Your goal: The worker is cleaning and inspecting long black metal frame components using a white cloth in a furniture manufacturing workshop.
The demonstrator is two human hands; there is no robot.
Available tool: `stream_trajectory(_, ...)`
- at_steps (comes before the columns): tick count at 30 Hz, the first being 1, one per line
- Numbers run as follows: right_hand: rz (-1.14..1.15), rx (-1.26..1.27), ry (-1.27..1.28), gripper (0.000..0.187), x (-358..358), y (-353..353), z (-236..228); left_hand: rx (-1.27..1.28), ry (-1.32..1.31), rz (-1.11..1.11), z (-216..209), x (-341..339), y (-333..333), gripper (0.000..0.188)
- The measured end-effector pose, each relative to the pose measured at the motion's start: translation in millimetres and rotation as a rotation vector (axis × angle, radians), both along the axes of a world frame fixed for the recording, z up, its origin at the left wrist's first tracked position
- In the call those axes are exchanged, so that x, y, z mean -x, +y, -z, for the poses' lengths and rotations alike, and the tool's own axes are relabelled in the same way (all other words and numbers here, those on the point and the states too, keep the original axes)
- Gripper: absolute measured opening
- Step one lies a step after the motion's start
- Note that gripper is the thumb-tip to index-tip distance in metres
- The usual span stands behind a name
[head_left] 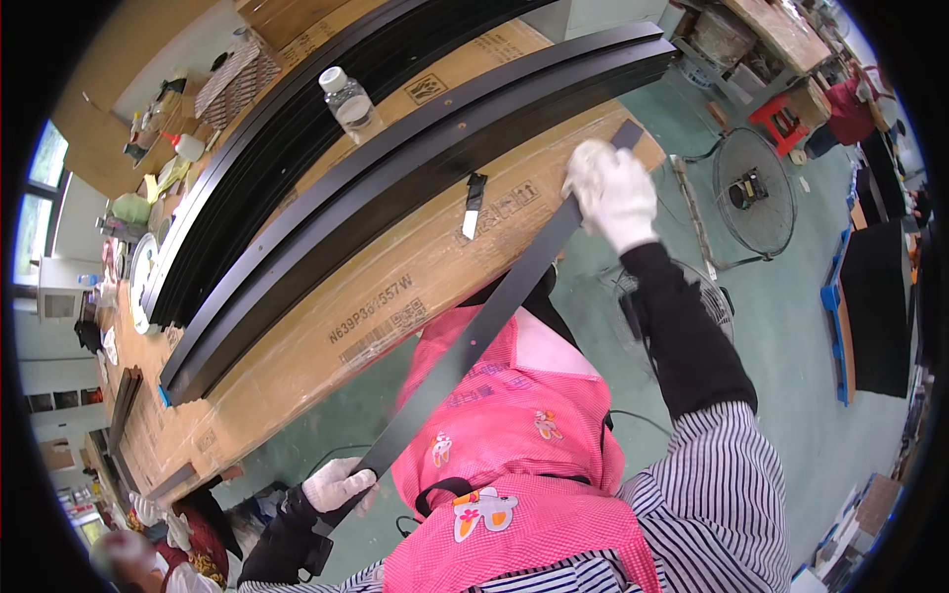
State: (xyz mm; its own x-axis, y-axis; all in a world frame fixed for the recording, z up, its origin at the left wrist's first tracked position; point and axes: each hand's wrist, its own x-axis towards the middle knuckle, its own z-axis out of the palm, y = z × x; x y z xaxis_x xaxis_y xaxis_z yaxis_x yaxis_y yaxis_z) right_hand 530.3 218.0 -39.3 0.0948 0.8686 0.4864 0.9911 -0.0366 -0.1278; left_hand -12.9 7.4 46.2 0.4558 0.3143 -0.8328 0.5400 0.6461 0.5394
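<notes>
A long flat black strip [473, 344] slants across my front, over a pink apron. My left hand [338, 485], in a white glove, is closed around its lower end. Near the other end my right hand [611, 193], also gloved in white, grips the strip beside the corner of the cardboard-covered table [395, 314]; its fingers are partly hidden. On the cardboard lies a small scraper-like tool [474, 206] with a black handle and a pale end. Behind it stretches a stack of similar black strips [425, 148].
A clear bottle with a white cap [351, 102] stands between this stack and another stack of black strips [247, 188]. A floor fan [754, 188] and a red stool [778, 123] stand to the right. Other people are at lower left [193, 539] and upper right [852, 109].
</notes>
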Motion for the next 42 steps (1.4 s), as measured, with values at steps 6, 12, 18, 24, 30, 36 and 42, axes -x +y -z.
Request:
stream_trajectory(6,-0.568,0.038,-0.041,0.02,174,-150,-25,0.001,-0.067,0.03,-4,-35,11,0.041)
stream_trajectory(12,-0.614,0.136,0.023,0.016,153,-121,-32,-0.089,-0.068,0.193,22,-76,34,0.038)
stream_trajectory(18,0.086,0.233,-0.02,0.036,-6,-10,-18,0.247,-0.276,-0.106,23,-36,42,0.056)
stream_trajectory(24,0.234,0.244,-0.063,0.038,-19,12,-4,0.111,-0.043,-0.093,8,34,6,0.038)
stream_trajectory(30,-0.315,-0.205,-0.77,0.026,135,-81,-9,0.016,-0.084,-0.027,11,-4,10,0.042)
stream_trajectory(36,-0.757,0.1,0.082,0.018,220,-177,-38,-0.073,-0.292,0.192,25,-81,55,0.034)
stream_trajectory(42,-0.058,0.188,-0.07,0.024,55,-46,-12,0.017,-0.197,0.282,1,-52,63,0.031)
